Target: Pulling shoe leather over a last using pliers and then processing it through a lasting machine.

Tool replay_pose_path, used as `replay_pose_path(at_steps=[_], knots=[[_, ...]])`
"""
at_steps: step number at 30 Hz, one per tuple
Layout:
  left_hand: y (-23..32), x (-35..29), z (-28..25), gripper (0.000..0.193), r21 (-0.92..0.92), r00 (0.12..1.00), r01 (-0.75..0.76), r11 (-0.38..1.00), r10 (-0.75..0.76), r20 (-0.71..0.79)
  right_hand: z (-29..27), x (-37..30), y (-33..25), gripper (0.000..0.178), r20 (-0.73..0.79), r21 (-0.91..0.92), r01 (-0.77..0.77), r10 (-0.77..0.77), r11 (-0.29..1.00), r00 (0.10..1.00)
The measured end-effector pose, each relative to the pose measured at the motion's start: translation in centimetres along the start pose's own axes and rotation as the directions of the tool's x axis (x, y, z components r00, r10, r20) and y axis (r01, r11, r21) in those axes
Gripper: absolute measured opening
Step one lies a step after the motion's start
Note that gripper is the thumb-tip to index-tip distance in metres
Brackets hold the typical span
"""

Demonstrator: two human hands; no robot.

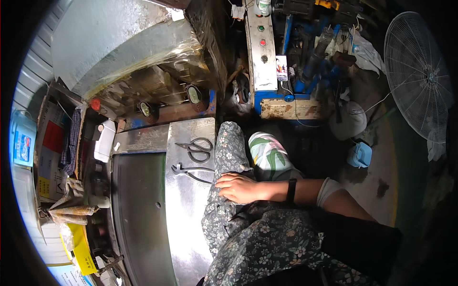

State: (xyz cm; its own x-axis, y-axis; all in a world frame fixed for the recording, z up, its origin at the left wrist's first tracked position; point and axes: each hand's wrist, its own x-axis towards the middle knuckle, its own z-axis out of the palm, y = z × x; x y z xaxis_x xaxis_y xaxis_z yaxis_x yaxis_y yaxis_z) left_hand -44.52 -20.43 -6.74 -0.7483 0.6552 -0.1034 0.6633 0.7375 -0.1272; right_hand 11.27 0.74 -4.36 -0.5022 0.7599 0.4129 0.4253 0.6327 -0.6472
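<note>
My right hand (237, 187) lies on my lap over dark floral cloth (260, 233), its fingers loosely laid out and nothing seen in them. A black band (291, 190) goes round that wrist. Just past the fingertips, a pair of pliers (193, 170) rests on a pale metal plate (183, 238); its handles reach toward my leg. Beyond it on the same plate is a pair of scissors (195, 147) with dark looped handles. My left hand is out of view.
Left of the plate runs a dark belt (140, 209). A white bottle (105, 140) and a cloth glove (74, 205) sit past it. Ahead stands a control panel (262, 52) with buttons. To the right are a large fan (420, 76) and a small blue basket (360, 155).
</note>
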Motion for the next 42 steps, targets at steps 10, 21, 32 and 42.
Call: replay_pose_path(at_steps=[10,21,32,42], knots=[[-0.5,-2.0,-7.1,0.058,-0.757,0.997,-0.066,0.65,0.016,-0.074,-0.9,0.3,-0.5,0.019,0.129,0.053,-0.085,0.077,0.995,0.989],[29.1,-14.1,-26.5,0.053,-0.735,0.869,-0.305,-0.606,0.139,-0.476,-5.7,5.0,-7.9,0.071,-0.151,0.846,0.005,0.23,0.533,0.961],[41.4,-20.0,-19.2,0.05,-0.971,0.44,0.224,-0.087,0.898,0.021,-13.4,2.2,-5.9,0.017,-0.238,-0.265,-0.183,0.12,0.947,0.964],[42.6,-21.6,-18.1,0.089,-0.801,0.156,-0.477,-0.362,0.862,-0.482,-14.2,1.8,-6.7,0.023,-0.353,-0.279,-0.019,-0.084,0.96,0.932]])
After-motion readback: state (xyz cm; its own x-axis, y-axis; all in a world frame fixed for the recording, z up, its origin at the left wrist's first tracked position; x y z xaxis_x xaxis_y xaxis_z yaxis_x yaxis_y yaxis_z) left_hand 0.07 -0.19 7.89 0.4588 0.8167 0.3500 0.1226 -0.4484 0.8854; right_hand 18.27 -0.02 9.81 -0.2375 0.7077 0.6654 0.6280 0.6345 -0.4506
